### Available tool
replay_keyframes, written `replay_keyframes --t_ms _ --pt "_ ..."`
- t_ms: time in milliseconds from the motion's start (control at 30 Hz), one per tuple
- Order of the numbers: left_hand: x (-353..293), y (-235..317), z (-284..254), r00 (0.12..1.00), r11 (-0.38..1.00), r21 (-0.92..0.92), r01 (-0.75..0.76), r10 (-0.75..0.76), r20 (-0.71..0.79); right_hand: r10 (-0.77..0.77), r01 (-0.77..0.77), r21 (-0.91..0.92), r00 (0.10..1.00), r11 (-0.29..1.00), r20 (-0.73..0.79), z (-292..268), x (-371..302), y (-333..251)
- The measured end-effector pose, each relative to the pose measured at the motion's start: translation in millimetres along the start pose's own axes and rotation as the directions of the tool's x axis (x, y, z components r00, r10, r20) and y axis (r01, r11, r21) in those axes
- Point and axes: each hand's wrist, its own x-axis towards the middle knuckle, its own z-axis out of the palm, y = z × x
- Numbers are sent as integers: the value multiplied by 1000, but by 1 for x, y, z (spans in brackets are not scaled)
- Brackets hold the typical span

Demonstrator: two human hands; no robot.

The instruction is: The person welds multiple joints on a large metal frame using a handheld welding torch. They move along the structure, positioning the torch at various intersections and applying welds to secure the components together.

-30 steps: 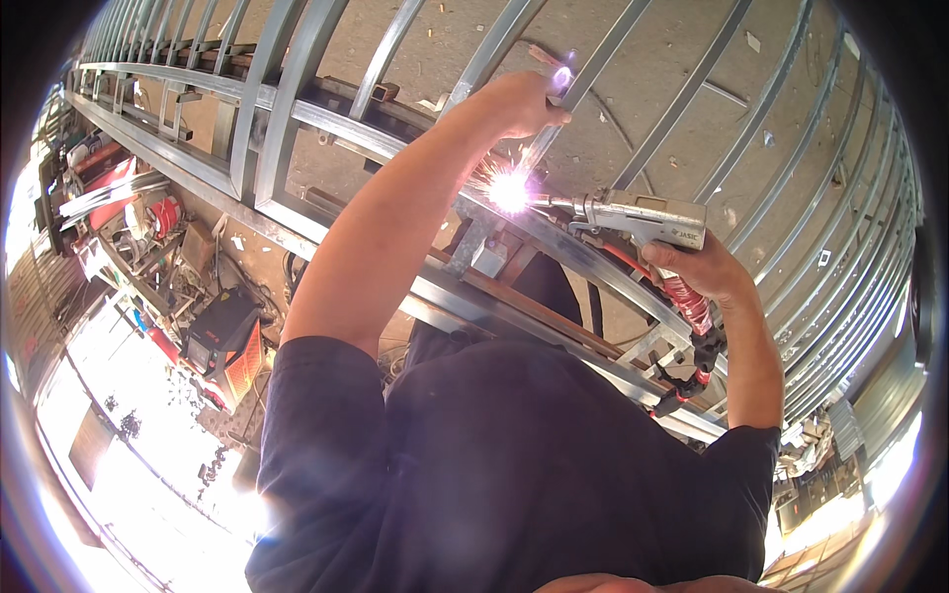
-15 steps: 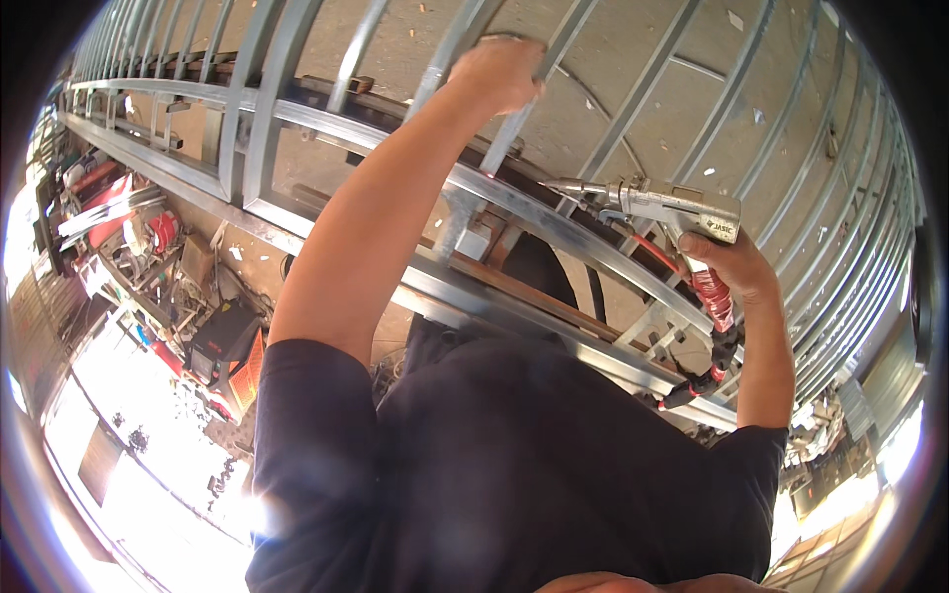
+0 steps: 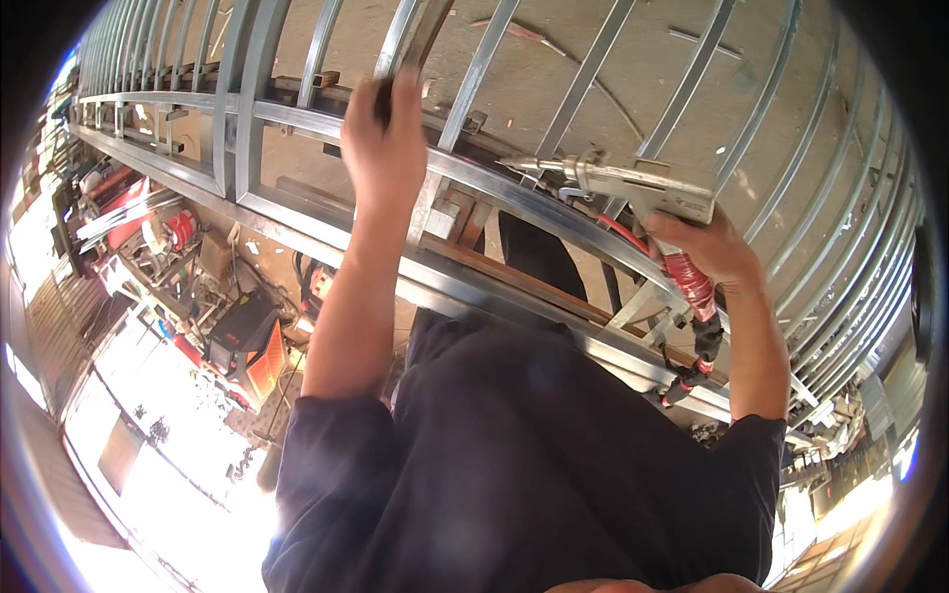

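My right hand is wrapped round the grip of a silver handheld welding gun. The gun's narrow nozzle points left, just above the rail of a metal frame. Red and black tape covers its lower end. My left hand, smeared by motion, is raised over the same rail beside an upright bar. Its fingers are curled, with something dark between them that I cannot make out. The galvanized steel frame has a long rail with several parallel bars running away from me.
A black and orange machine stands on the floor at the left, near a cluttered cart with red items. A second, lower rail crosses close in front of my body. Loose rods and scraps lie on the floor beyond the bars.
My left hand has moved left and nearer along the frame, to another bar. The welding gun in my right hand has shifted slightly left. The view has shifted a little too.
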Motion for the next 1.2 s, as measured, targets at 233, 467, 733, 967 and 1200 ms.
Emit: replay_keyframes --t_ms 233,467,733,967,1200 --pt "-166 -139 -55 979 882 439 -172 102 177 -98 102 -65 993 993 69 43 35 -15" --pt "-224 -164 -48 962 806 531 -260 172 210 -148 153 -30 981 988 125 55 47 -27" --pt "-231 -185 -40 957 792 540 -286 259 128 -182 193 -78 974 978 134 60 50 -35" --pt "-232 -202 -39 928 764 538 -355 358 103 -101 112 -113 989 987 104 62 47 -36" --pt "-227 -196 -39 911 759 519 -393 398 107 -119 133 -162 989 978 89 64 43 -34"
